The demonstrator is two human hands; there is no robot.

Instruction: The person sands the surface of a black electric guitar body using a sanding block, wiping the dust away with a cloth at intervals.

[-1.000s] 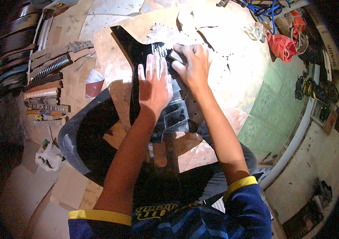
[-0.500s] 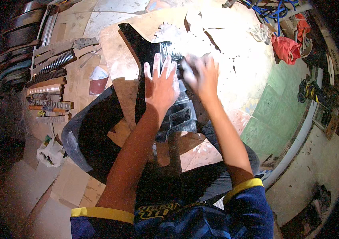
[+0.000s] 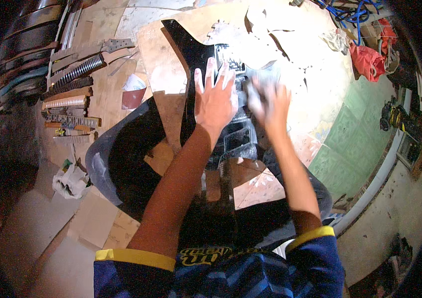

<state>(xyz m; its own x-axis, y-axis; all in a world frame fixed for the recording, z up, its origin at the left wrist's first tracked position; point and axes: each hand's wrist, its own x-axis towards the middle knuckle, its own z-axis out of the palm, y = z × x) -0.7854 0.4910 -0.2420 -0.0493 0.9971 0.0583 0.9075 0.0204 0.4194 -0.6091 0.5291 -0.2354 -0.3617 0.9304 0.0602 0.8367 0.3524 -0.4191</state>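
Note:
A glossy black electric guitar body [image 3: 187, 47] with recessed cavities [image 3: 238, 139] lies before me, between my legs. Pale dust marks its surface. My left hand [image 3: 214, 102] rests flat on the body, open, its fingers spread and dusted white at the tips. On the body's right side is my right hand [image 3: 274, 102], smeared by motion. Its fingers look closed over a small greyish piece [image 3: 254, 98], whose kind is too blurred to name. Both forearms partly cover the lower end of the body.
Guitar necks [image 3: 79, 69] and slotted wooden pieces [image 3: 67, 103] lie at the left by a curled sheet of sandpaper [image 3: 132, 94]. A white plastic bag [image 3: 70, 180] sits lower left. A red cloth [image 3: 368, 60] and blue cables [image 3: 352, 17] are at the far right.
My right hand has shifted slightly down and right along the guitar body, still blurred. The left hand stays flat on the body. The whole view has shifted a little.

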